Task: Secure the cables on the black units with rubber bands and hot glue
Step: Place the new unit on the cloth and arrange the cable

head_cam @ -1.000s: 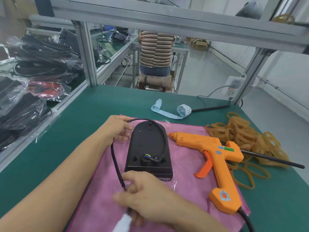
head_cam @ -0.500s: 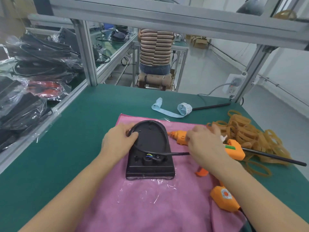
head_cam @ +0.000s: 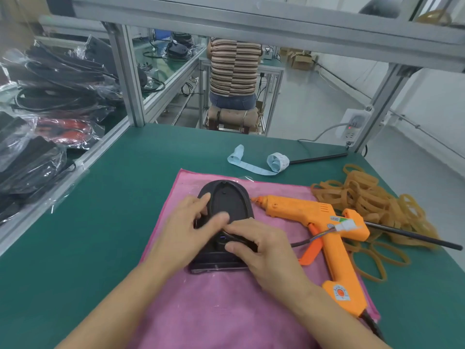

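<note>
Looking down from the head camera, I see the black unit [head_cam: 227,210] lying flat on the pink cloth [head_cam: 226,311], which is spread over the green worktop [head_cam: 88,222]. Its long axis runs away from me: the rounded end points toward the far edge of the worktop, the squared end sits nearest my body.

My left hand [head_cam: 186,233] rests on the unit's left side, index finger stretched along the rim and thumb laid across the middle, so that grip is spread and pressing rather than closed. My right hand [head_cam: 259,250] covers the near right part of the unit, its thumb and fingers curled and pinching the black cable [head_cam: 302,243] where it meets the body. From there the cable runs off to the right, ending in a white connector [head_cam: 346,225] that lies on the glue gun.

The orange hot glue gun [head_cam: 314,222] lies on its side just right of the unit, nozzle pointing left toward it, handle toward me. A heap of tan rubber bands [head_cam: 372,197] sits further right on the worktop, with a thin black rod [head_cam: 415,238] across it. A curled blue-white label strip [head_cam: 261,165] lies beyond the cloth. Bagged black units [head_cam: 37,137] are piled at the left, and a person in a striped top [head_cam: 235,66] sits with their back turned.
</note>
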The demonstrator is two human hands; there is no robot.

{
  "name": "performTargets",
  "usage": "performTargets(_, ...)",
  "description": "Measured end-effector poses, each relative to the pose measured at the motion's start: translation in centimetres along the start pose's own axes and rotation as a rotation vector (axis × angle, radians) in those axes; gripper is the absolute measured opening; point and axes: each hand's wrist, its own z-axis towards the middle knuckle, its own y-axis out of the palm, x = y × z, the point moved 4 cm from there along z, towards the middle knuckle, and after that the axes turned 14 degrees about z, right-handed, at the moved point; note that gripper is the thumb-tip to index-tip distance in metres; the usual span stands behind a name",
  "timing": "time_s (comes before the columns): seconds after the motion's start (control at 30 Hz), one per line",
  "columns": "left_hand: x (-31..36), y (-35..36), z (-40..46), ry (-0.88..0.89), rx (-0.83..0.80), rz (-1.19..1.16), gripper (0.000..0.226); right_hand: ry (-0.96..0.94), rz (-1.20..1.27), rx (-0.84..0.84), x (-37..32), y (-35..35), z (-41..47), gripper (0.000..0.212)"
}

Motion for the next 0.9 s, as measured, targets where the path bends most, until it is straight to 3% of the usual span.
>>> performTargets(0.1, -0.3, -0.1, -1.9, 0.182, -0.111, 0.109, 0.076, -0.037, -0.004, 0.024, 0.0, -0.2, 0.1, 0.022)
performTargets(0.17, -0.9, -0.6, -2.4, 0.263, -0.122, 0.127, 0.082, -0.04, -0.004, 0.02, 0.1, -0.4, 0.1, 0.022)
performTargets(0.27, -1.0, -1.0, -2.7, 0.376, -0.033, 0.186, 0.066, -0.089, -0.054, 0.002, -0.3, -0.5, 0.2, 0.019)
performTargets(0.43, -1.0, -1.4, -2.5, 0.401, -0.025, 0.184, 0.057, -0.304, -0.407, 0.008, -1.6, 0.3, 0.8, 0.014)
performTargets(0.67, -0.5, -1.3, -3.1, 0.49, 0.084, 0.235, 0.052, -0.342, -0.378, 0.048, -1.6, 1.6, -0.4, 0.019)
performTargets(0.9, -0.6, -1.1, -3.5, 0.579, 0.131, 0.369, 0.041, -0.385, -0.546, 0.007, -0.4, 0.0, -2.9, 0.016)
